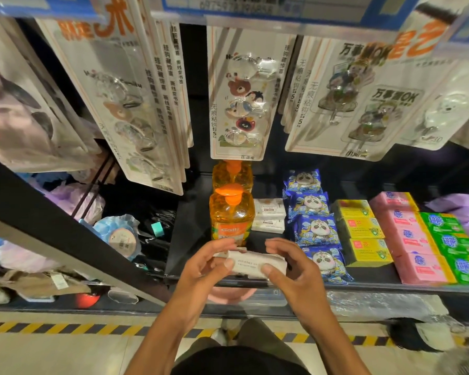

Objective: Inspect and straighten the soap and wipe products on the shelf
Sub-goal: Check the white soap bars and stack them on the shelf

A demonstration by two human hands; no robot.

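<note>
A small white wipe pack (251,264) is held in front of the black shelf (368,274). My left hand (209,262) grips its left end and my right hand (290,269) grips its right end, thumbs on the top face. Behind it on the shelf stand two orange soap pump bottles (232,212), one behind the other. Two more white wipe packs (270,216) lie beside the bottles. A row of blue panda-print wipe packs (313,217) runs front to back. To their right sit yellow soap boxes (362,234), pink soap bars (412,239) and green soap bars (454,244).
Carded adhesive hooks (240,96) hang from pegs above the shelf, low over the bottles. A black diagonal upright (65,228) crosses the left side. Bath puffs and sponges (117,234) fill the left bay. A yellow-black floor stripe (65,328) runs below.
</note>
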